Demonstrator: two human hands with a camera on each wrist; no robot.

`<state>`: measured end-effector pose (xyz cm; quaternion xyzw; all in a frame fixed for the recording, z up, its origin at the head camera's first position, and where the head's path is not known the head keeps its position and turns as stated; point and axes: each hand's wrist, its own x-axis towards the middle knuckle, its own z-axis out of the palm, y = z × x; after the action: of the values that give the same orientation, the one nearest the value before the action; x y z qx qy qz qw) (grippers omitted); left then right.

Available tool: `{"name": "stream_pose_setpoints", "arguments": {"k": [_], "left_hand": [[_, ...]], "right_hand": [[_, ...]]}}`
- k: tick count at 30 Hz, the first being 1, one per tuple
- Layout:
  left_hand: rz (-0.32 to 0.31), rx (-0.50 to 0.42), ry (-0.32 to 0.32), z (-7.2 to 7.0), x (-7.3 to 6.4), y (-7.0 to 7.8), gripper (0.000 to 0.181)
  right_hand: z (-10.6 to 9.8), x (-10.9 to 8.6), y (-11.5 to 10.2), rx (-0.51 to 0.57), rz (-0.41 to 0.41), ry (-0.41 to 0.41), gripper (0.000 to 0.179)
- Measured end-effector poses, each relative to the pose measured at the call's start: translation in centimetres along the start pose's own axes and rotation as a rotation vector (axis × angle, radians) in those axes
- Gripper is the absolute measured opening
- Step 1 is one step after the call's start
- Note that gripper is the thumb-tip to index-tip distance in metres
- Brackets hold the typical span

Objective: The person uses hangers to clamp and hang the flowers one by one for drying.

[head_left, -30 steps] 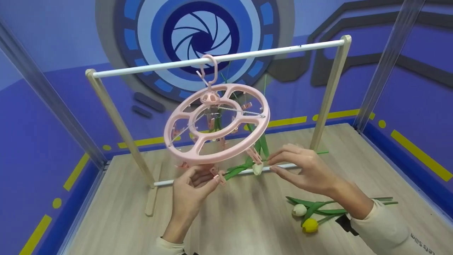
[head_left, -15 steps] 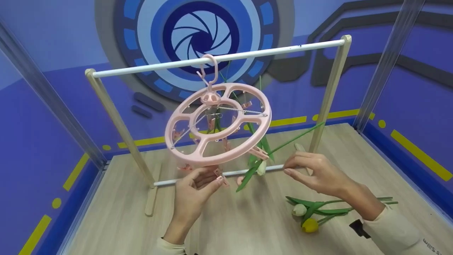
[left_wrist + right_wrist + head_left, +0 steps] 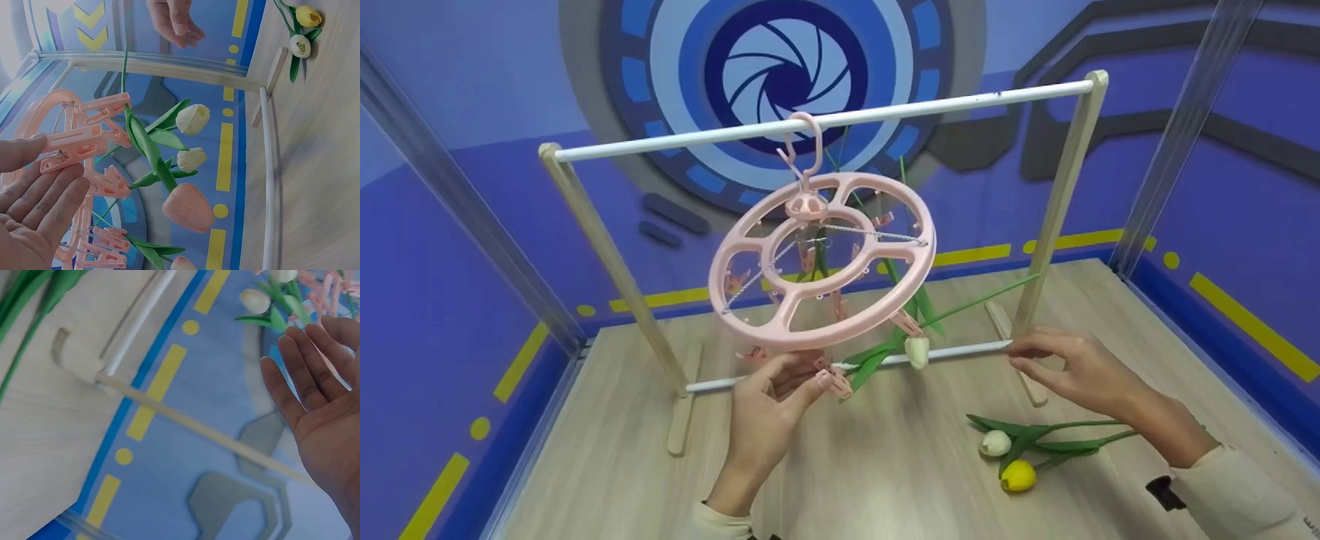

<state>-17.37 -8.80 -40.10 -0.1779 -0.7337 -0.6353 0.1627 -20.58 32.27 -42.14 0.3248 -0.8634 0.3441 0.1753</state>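
At lower centre of the head view, the left hand (image 3: 771, 411) has its grip pinched on a pink clip (image 3: 835, 382) below the pink hanger (image 3: 769, 332), which hangs mid-frame from a white rod (image 3: 930, 112). Right of that clip, a white tulip (image 3: 917, 352) hangs just under another clip (image 3: 906, 322). Towards the right edge, the right hand (image 3: 1084, 373) has its grip apart, fingers relaxed. At lower right, a yellow tulip (image 3: 1019, 476) lies on the table (image 3: 900, 472).

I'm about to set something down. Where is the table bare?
In the head view, bare table shows between the left hand and the yellow tulip, in front of the lower bar, and left of the rack's left foot. Crowded: beneath the pink hanger, with clips, hanging tulips and that hand.
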Motion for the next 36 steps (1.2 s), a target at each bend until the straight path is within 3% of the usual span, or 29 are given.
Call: {"name": "stream_pose_setpoints", "arguments": {"k": [6, 17, 26, 36], "left_hand": [[0.018, 0.031, 0.007, 0.0, 0.0, 0.0, 0.026], [0.01, 0.031, 0.015, 0.0, 0.0, -0.1, 0.024], [0.015, 0.041, 0.023, 0.0, -0.1, -0.1, 0.023], [0.023, 0.053, 0.023, 0.0, -0.1, -0.1, 0.022]], "right_hand": [[-0.4, -1.6, 1.6, -0.061, 0.02, 0.029, 0.031], [-0.7, -4.5, 4.3, -0.13, 0.155, -0.014, 0.025], [-0.9, -6.4, 5.9, -0.146, 0.224, -0.074, 0.022], [-0.9, -8.1, 7.9, -0.119, 0.351, -0.218, 0.013]]}}
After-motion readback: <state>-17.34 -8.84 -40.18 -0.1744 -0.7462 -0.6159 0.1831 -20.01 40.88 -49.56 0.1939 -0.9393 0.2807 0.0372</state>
